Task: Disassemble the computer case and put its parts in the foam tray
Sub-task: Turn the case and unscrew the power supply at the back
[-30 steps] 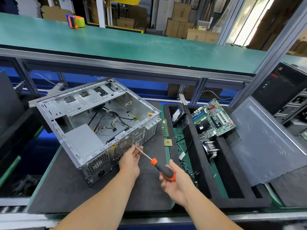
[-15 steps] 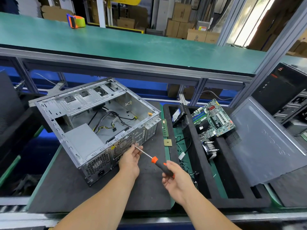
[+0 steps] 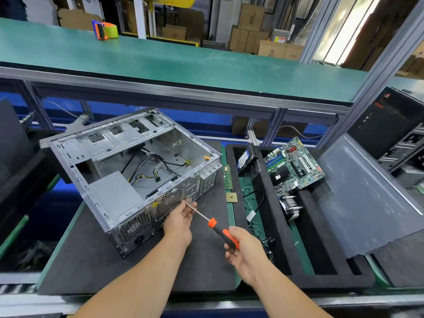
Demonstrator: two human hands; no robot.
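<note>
Right hand [image 3: 246,255] grips the screwdriver [image 3: 221,232] handle at five o'clock of the case [image 3: 128,177], whose rear the left hand [image 3: 180,220] touches, fingertips pinching the shaft tip.

Case [image 3: 128,177]: bare grey metal chassis, side panel off, laid on side on dark mat, open side up, rear panel with fan grilles turned toward viewer. Grey power supply and black and yellow cables seen inside.

Tray [image 3: 270,228]: black foam, long slots, set just right of case. Motherboard [image 3: 294,166] leaned tilted across far slots; hard drive [image 3: 246,160] stood in left slot; heatsink [image 3: 290,206] seated below motherboard.
</note>
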